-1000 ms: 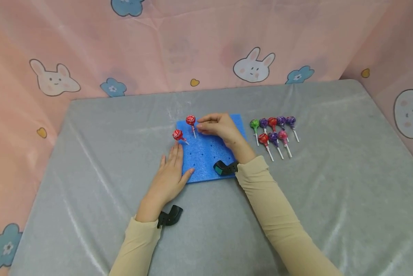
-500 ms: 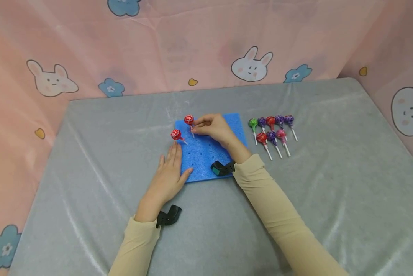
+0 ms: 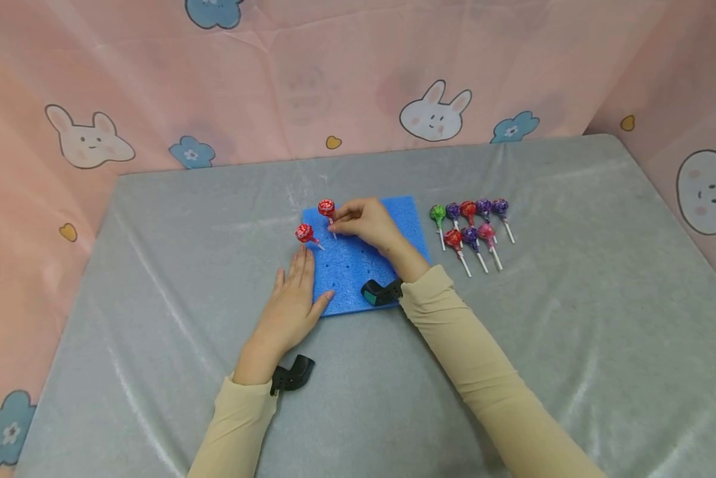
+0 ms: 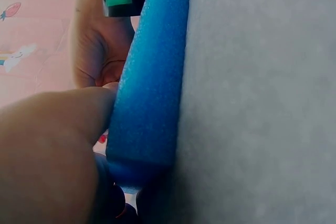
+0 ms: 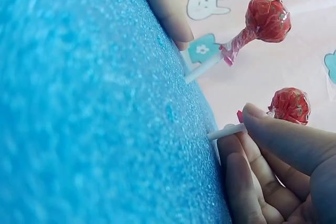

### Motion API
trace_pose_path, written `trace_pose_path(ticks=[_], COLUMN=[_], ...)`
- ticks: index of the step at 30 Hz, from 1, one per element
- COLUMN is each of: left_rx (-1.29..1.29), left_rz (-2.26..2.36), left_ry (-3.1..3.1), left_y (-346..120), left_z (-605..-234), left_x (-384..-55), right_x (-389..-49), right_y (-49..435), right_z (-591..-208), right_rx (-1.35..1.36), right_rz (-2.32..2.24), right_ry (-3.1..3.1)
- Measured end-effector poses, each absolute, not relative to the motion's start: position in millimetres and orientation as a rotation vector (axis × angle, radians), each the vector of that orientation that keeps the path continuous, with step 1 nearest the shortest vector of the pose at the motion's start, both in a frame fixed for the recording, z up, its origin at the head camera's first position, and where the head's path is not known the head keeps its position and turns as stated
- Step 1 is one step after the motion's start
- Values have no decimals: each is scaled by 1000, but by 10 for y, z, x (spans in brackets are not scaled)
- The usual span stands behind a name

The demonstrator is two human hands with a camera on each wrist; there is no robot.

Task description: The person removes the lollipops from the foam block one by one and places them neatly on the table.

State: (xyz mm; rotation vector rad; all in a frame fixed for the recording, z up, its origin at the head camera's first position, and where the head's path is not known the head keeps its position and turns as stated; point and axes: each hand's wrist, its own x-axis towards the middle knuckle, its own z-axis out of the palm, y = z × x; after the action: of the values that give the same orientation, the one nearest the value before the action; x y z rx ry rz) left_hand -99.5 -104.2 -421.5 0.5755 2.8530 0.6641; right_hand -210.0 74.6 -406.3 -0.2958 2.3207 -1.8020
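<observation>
A blue foam board (image 3: pixel 347 285) with small holes lies on the grey cloth. My left hand (image 3: pixel 289 309) rests flat along its left edge, fingers straight and thumb on top. Near the board's back left corner, my right hand (image 3: pixel 370 224) pinches the stick of a red-wrapped lollipop (image 3: pixel 326 208) between thumb and fingers. In the right wrist view, this lollipop's white stick (image 5: pixel 223 132) meets the foam; how deep it goes cannot be told. Another red lollipop (image 3: pixel 304 232) stands tilted in the board just beyond my left fingertips. The left wrist view mostly shows the board's thick side (image 4: pixel 147 93).
Right of the board, several wrapped lollipops lie in two rows, including a green one (image 3: pixel 438 212), a pink one (image 3: pixel 486 231) and a purple one (image 3: pixel 500 207). A pink patterned curtain (image 3: pixel 286 79) hangs behind the table (image 3: pixel 543 345).
My right hand has come in slightly to the left and now pinches the back lollipop's stick, where it was beside it a second ago. My left hand stays in place.
</observation>
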Motion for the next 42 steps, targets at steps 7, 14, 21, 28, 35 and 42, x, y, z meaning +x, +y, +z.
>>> trace_pose_path(ticks=[7,14,21,28,35,42], left_rx=[569,569,568,566,566,560], left_rz=[658,660,662,665,654,660], left_ry=[2847,2844,2844,2845,2843,2843], left_y=[-1048,-1044,-1038,-1035,-1037,-1038], left_z=[-4204,-4194,-4192,-4192,-4195,-4196], left_x=[-987,-993,-997,-995,-993,-990], right_x=[-2094,-2073,-2059,-2049,-2015,-1930], right_y=[741,771,778,789,796,832], right_z=[-4072,-4074,-4068,-4070,-4052,-4016], right_rx=[-255,-235,-233,-212,-168,-89], right_rz=[-1845,-1907,-1961,-2062,-2119,-2181], right_ry=[2298,2270,2247,2195,2151,2095])
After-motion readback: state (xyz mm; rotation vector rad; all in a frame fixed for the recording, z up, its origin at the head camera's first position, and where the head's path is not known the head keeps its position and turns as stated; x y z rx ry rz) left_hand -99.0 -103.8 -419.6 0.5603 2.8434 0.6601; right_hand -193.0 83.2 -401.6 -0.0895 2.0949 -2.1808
